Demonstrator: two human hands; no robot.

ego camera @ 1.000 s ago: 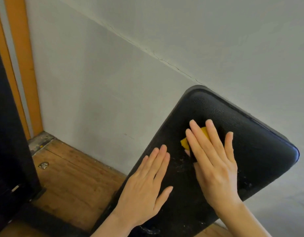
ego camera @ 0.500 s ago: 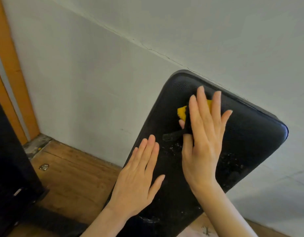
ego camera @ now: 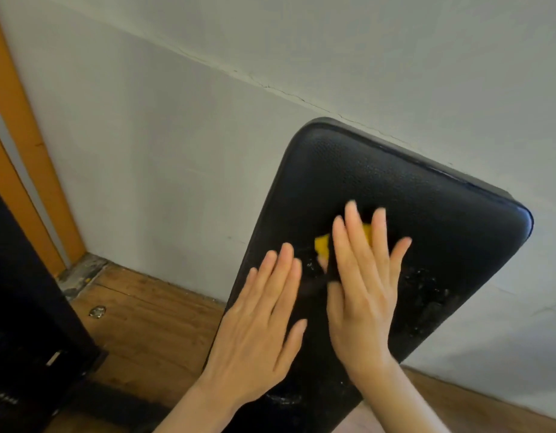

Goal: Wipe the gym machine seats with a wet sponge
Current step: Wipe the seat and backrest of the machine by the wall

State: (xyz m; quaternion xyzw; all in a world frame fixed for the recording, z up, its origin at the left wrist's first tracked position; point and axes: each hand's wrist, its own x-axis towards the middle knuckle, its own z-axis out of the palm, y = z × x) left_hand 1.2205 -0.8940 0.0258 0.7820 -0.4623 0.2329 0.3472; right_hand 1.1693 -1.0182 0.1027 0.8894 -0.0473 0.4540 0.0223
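Observation:
A black padded gym seat [ego camera: 426,195] slants up against the white wall, with wet smears and specks on its lower right part. My right hand [ego camera: 361,295] lies flat on the pad with straight fingers, pressing a yellow sponge [ego camera: 322,245] against it; only a strip of the sponge shows between and left of the fingers. My left hand [ego camera: 258,326] rests flat on the pad's left edge, fingers straight, holding nothing.
A white wall [ego camera: 151,157] with a crack stands right behind the pad. Wooden floor [ego camera: 145,320] lies lower left, with a small metal disc [ego camera: 97,311] on it. A black machine part [ego camera: 23,307] fills the left edge, beside an orange door frame [ego camera: 26,145].
My right hand slid the sponge up the pad toward its top, then back down toward the middle. My left hand stayed flat on the left edge.

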